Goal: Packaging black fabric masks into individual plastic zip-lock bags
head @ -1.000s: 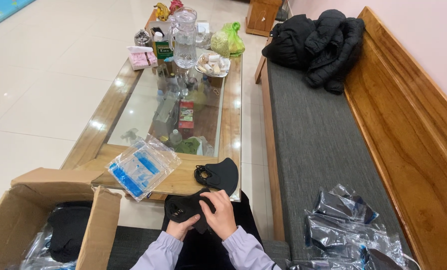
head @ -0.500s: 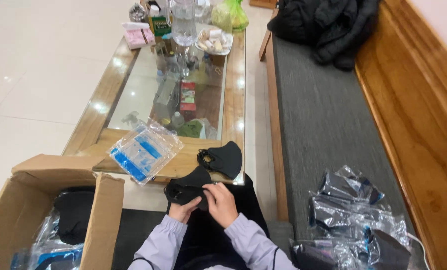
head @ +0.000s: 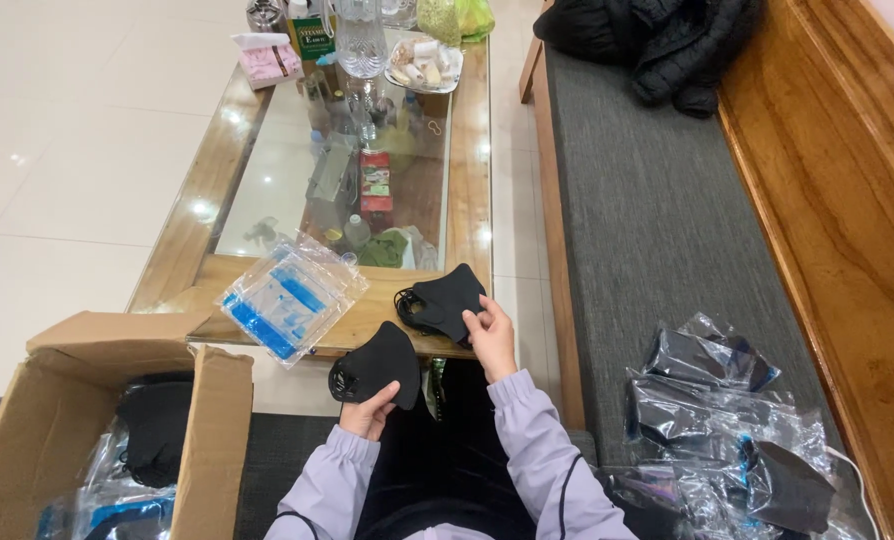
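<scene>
My left hand [head: 369, 412] holds a folded black face mask [head: 377, 362] above my lap, near the table's front edge. My right hand [head: 491, 337] pinches the edge of a small stack of black masks [head: 442, 299] lying on the near right corner of the glass-topped wooden table [head: 197, 215]. A pile of clear plastic bags with blue print [head: 289, 297] lies on the table to the left of the masks. Both arms wear pale lilac sleeves.
An open cardboard box [head: 92, 400] with black masks and bags stands at lower left. Bagged black masks [head: 727, 415] lie on the grey bench cushion [head: 657, 220] to my right, a black jacket [head: 657, 35] at its far end. Bottles, a glass jug and a plate crowd the table's far end.
The mask held in both hands now stays in my left hand alone. My right hand has moved up and right onto the stack of masks on the table. The view has tilted down.
</scene>
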